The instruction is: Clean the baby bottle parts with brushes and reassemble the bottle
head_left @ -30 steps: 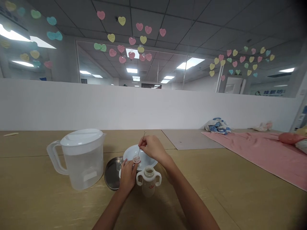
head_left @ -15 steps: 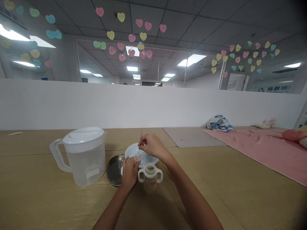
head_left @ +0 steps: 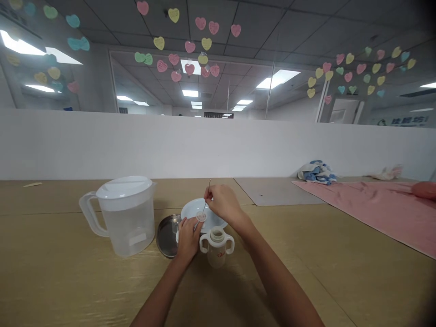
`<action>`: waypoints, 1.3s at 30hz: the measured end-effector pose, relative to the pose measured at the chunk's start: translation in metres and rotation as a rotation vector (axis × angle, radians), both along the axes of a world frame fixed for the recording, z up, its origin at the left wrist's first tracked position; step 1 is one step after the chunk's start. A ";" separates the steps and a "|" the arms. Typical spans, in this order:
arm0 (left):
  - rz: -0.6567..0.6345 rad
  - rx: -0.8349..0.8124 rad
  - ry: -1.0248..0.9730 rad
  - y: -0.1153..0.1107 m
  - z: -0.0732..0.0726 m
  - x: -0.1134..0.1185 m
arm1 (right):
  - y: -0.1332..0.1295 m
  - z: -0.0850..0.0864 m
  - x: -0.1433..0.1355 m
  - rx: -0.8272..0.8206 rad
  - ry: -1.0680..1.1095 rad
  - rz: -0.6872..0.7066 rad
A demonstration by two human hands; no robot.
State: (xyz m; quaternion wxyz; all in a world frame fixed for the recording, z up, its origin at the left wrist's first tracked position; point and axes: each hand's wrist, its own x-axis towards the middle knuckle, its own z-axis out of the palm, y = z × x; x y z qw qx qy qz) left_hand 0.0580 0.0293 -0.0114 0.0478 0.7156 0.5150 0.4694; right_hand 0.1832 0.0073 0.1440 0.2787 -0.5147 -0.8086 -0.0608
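- Looking through the head camera, I see the left hand (head_left: pixel 188 238) pinching a small round piece (head_left: pixel 201 217) between thumb and fingers; I think this is to keep it steady, with its face turned up.
- The right hand (head_left: pixel 223 200) is pinching a thin stick (head_left: pixel 205 208), with the fingertips close together. The stick leans down to the round piece, probably held so lightly for fine control; whether its tip goes inside, I cannot tell.
- Both hands are over the near side of a white bowl (head_left: pixel 190 208), which could perhaps catch small drops.
- Just beside the left hand is a round metal tray (head_left: pixel 165 236), partly hidden, and a clear cup-like thing in it.
- The two-handled bottle (head_left: pixel 217 254) stands upright and uncapped on the counter (head_left: pixel 68 281), near the bowl, so its mouth is easy to reach.
- The lidded jug (head_left: pixel 131 227) stands to the left, its handle outward, maybe for easy grasp.
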 end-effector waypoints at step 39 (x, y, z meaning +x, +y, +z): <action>0.002 -0.045 -0.068 0.002 0.001 0.000 | -0.025 0.007 -0.005 -0.484 0.165 0.411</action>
